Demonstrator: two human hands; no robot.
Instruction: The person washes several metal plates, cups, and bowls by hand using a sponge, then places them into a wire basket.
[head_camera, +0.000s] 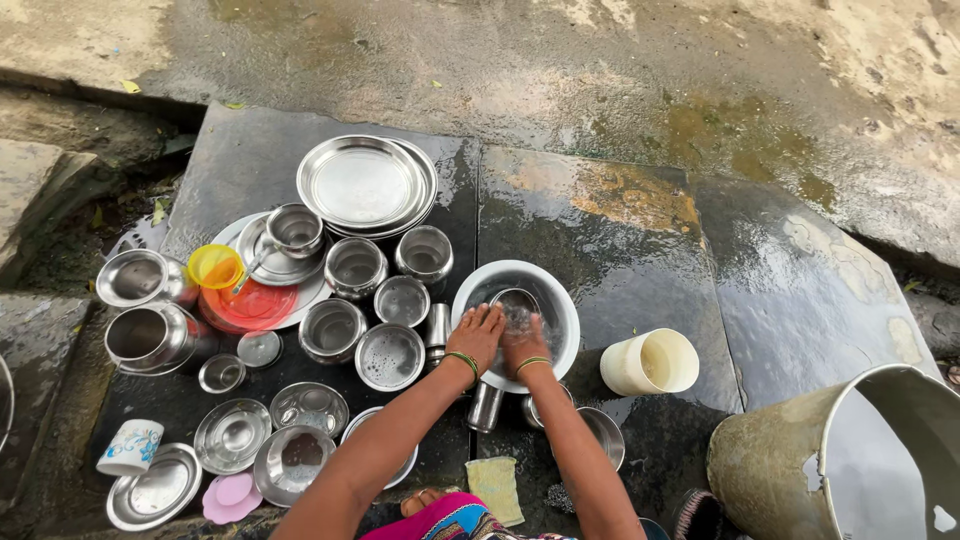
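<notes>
Nearest the camera, just behind the wrists, a folded yellow-green cloth (496, 488) lies on the wet dark stone slab (620, 240), with a small steel cup on its side (485, 406) between the two forearms. The left hand (478, 335) rests flat and open, fingers spread, on the near rim of a round white basin of water (560, 300). The right hand (525, 343) reaches into the same basin just beside the left; its fingers are under splashing water, so whether it grips anything cannot be told. A steel ladle or small bowl (510, 297) sits in the water just beyond both hands.

To the right of the right hand a cream plastic mug (652, 362) lies tipped on its side, and farther right stands a large dull metal bucket (800, 460). Left of the left hand crowd many steel bowls and cups (390, 355), with a yellow plastic cup (215, 266) on a red plate (250, 307) farther left. Beyond them, farthest from the hands, sit stacked round steel plates (365, 185).
</notes>
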